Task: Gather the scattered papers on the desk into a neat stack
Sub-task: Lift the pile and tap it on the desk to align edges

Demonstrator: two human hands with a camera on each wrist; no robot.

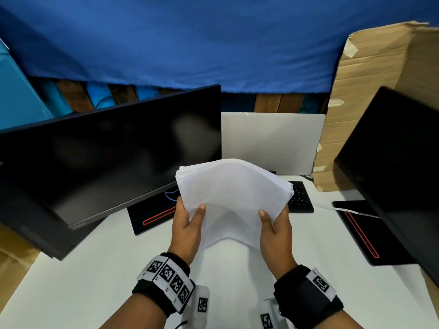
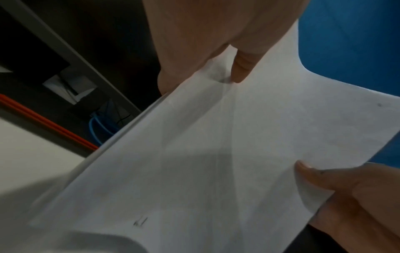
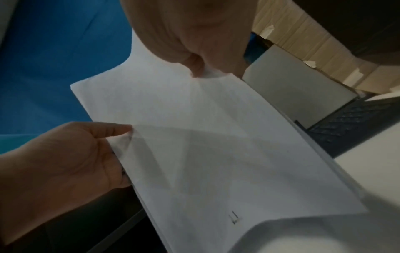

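Papers point(image 1: 234, 200) held as one sheaf above the desk point(image 1: 99, 281), lifted clear at centre. Left hand point(image 1: 187, 224) pinches the nine o'clock edge, thumb on top, fingers point(image 2: 166, 83) underneath; right hand point(image 1: 275, 227) does likewise at three o'clock. Gripped from both sides, the sheaf bows, likely so the edges can be squared. Far edges at twelve o'clock look slightly fanned. Monitor point(image 1: 114, 148) at ten o'clock, keyboard point(image 1: 300, 197) behind.

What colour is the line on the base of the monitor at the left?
Red: a thin outline on the black monitor base, clearest in the head view.
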